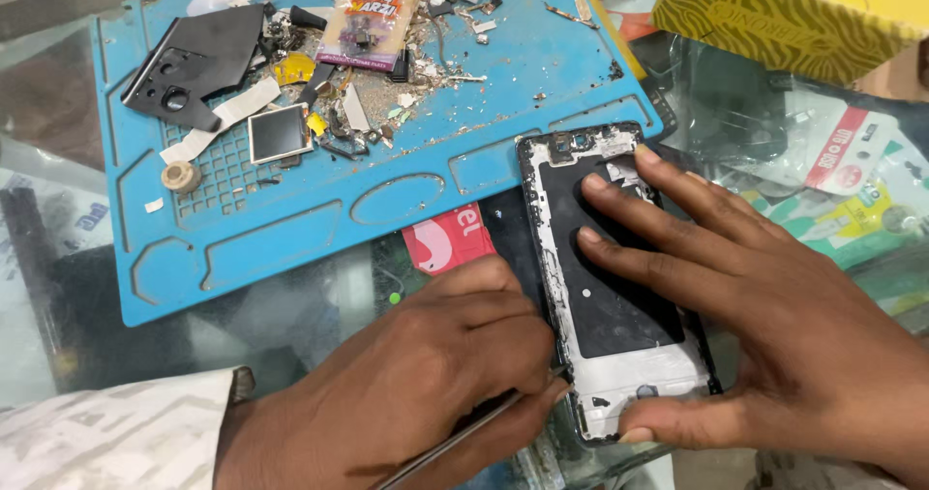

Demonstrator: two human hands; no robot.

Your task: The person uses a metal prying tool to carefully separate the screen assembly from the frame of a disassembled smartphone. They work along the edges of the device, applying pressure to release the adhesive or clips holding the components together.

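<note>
Head view showed the left hand point(426, 374) with fingers closed around a thin metal pry tool point(455, 439) at the edge of an opened black-and-white phone frame point(605, 287); the right hand point(764, 306) pressed it flat, fingers spread, on the glass table point(319, 306) beside a blue silicone mat point(387, 180).

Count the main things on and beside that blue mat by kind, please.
Opened phones: 1
Thin metal tools: 1
Blue mats: 1
Small square screens: 1
Black camera covers: 1
Tape rolls: 1
Yellow boxes: 1
Total: 7
</note>
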